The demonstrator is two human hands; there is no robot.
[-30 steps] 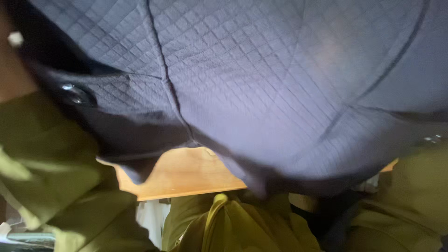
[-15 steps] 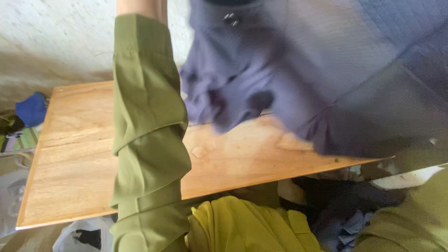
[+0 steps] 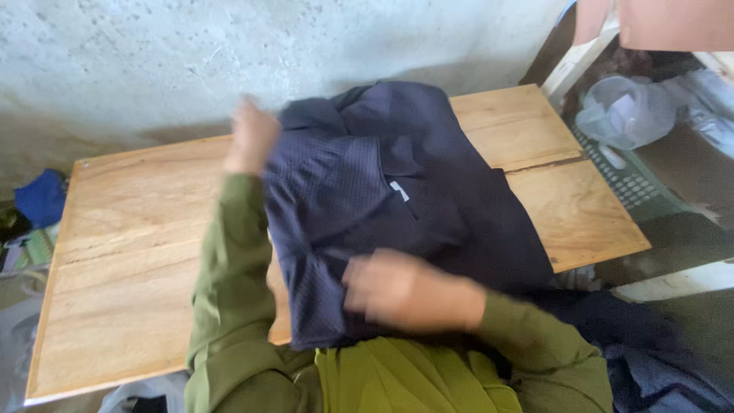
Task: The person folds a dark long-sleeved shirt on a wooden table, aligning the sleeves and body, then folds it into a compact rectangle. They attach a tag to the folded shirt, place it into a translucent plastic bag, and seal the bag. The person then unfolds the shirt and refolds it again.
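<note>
A dark navy checked shirt [image 3: 428, 191] lies spread over the middle of a wooden board table [image 3: 130, 260]. My left hand [image 3: 251, 138] is raised at the shirt's far left edge and grips its cloth there. My right hand [image 3: 397, 291] is blurred and rests on the shirt's near part, fingers pointing left; its hold is unclear. Both arms wear olive green sleeves. The shirt's right side hangs off the table's near edge.
A rough concrete wall [image 3: 229, 53] runs behind the table. A green plastic crate [image 3: 634, 183] with a clear plastic bag [image 3: 627, 107] stands at the right. Blue cloth [image 3: 38, 199] lies on the floor at the left, dark clothes [image 3: 657, 367] at the lower right.
The shirt, held up close to the camera a second ago, has come down and now lies spread on the table. My arms have lowered with it.
</note>
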